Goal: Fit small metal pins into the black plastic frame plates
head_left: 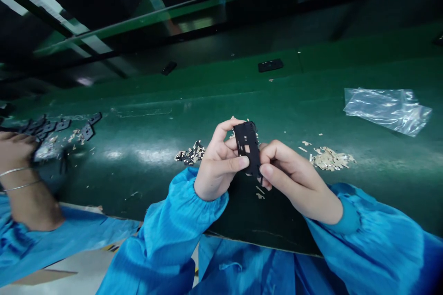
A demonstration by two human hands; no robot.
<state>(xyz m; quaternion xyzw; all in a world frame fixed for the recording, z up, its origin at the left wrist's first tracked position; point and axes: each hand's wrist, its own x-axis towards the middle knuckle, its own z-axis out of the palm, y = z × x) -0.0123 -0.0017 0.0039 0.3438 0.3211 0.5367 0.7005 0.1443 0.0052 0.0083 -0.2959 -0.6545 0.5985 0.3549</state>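
A flat black plastic part (249,140) with small cut-outs is held up above the green table, tilted. My left hand (221,159) grips its left side, thumb across the front and fingers behind. The fingertips of my right hand (285,170) are pinched at its lower right edge; whether they also hold something small is hidden. Left of my left hand lies a pile of small black and metallic pieces (192,153). To the right of my right hand is a heap of beige slips (332,158). A few beige scraps (260,193) lie just below the part.
Clear plastic bags (387,108) lie at the right. Two black parts (270,65) (169,68) rest farther back. At the left, another person's hand (15,150) is beside a pile of black parts (44,125). The table's near edge (263,245) runs below my hands.
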